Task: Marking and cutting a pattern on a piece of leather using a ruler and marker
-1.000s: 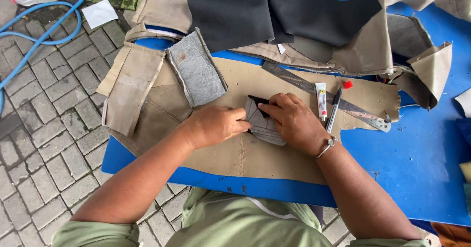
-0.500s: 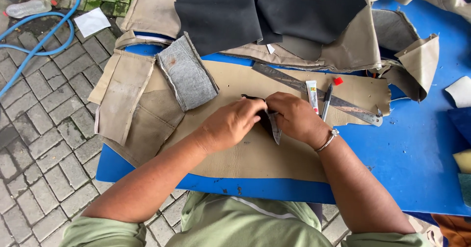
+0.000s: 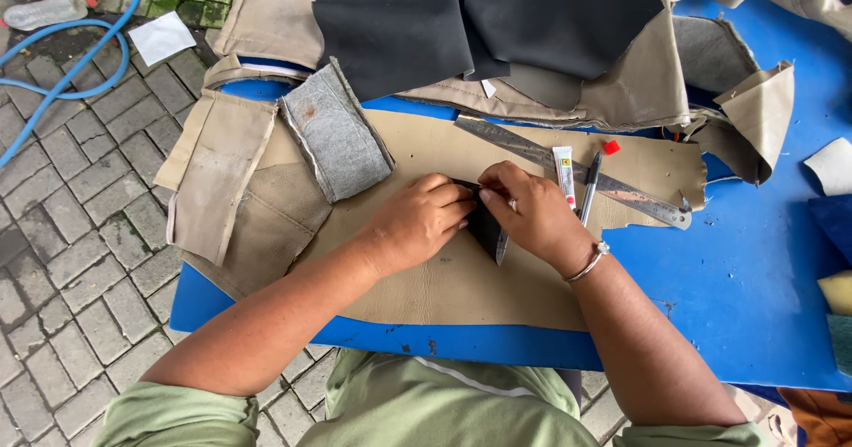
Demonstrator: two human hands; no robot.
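blue table [image 3: 745, 305], grey paver floor [image 3: 62, 261], daylight

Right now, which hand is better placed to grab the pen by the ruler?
Right, probably. The right hand lies beside the pen and metal ruler, both just past its knuckles. The left hand sits on the far side of the small dark piece both hands pinch.

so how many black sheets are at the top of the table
2: one black sheet at top centre-left, the other black sheet overlapping its right edge. More may lie hidden under the tan material.
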